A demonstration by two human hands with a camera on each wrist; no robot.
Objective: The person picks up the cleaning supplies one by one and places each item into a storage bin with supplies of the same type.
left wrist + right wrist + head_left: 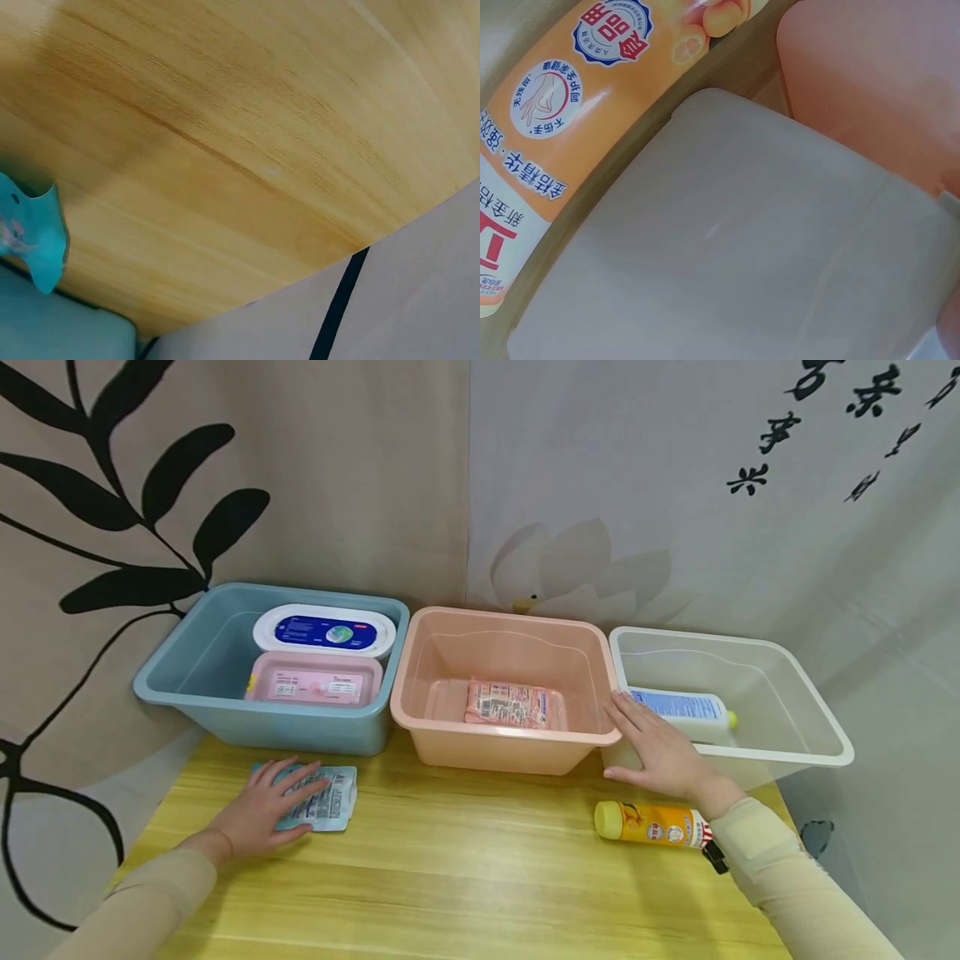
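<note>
My left hand lies with fingers spread on a flat blue packet with printed text, on the table before the blue bin. In the left wrist view only a teal corner of this packet shows. My right hand reaches over the near left corner of the white bin, fingers extended, fingertips by the adjoining rims of the white and peach bins. Inside the white bin lies a white bottle with a blue label. Below my right hand, an orange bottle with a yellow base lies on its side.
The blue bin holds a white oval pack and a pink pack. A pink packet lies in the peach bin. The bins stand in a row along the back of the wooden table, before hanging curtains.
</note>
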